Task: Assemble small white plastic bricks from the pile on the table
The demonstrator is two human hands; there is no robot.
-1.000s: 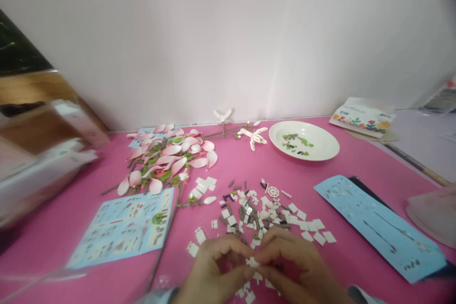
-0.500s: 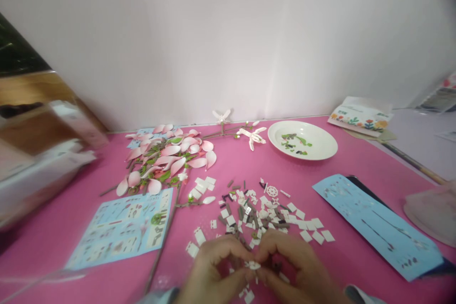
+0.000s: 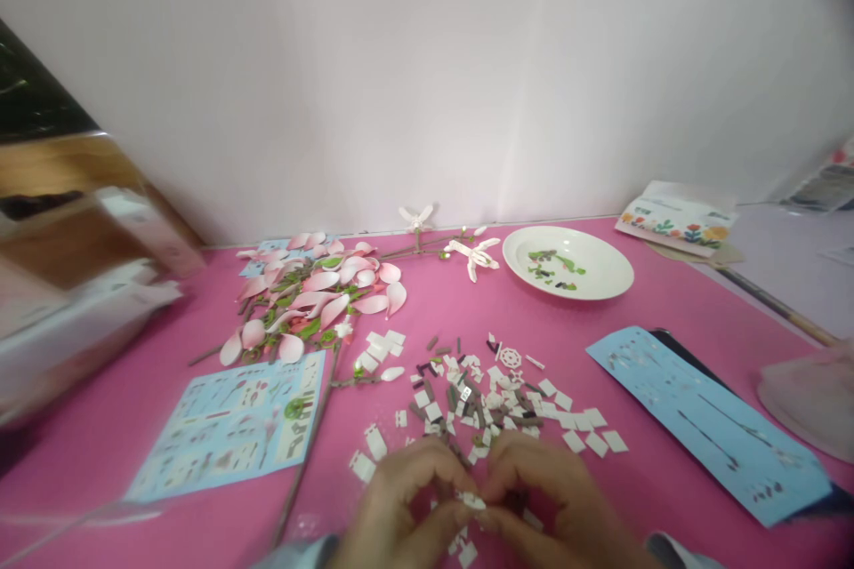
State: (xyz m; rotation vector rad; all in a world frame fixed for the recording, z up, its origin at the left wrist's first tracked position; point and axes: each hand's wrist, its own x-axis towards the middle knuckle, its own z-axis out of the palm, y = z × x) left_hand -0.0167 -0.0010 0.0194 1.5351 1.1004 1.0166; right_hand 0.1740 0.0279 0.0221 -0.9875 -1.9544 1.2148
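Low in the head view, my left hand [image 3: 410, 502] and my right hand [image 3: 553, 498] meet with fingertips pinched on a small white toy brick piece [image 3: 472, 500]. The fingers partly cover it, so its exact shape is hard to make out. Just beyond the hands spreads a pile of loose building bricks [image 3: 477, 396], mostly white, with grey-brown and dark ones among them. A few white pieces [image 3: 467, 551] also lie beneath my hands. Two white plate pieces [image 3: 369, 452] rest to the left of my left hand.
Pink petals and green pieces [image 3: 313, 298] are heaped at back left, beside a blue instruction sheet [image 3: 233, 427]. Brown stems with white flowers [image 3: 473, 256] lie at the back. A white plate [image 3: 610, 276] holds green bits. A blue booklet [image 3: 707, 427] lies right.
The white piece has turned slightly between my fingertips and my hands have shifted a little. Everything on the table stays where it was.
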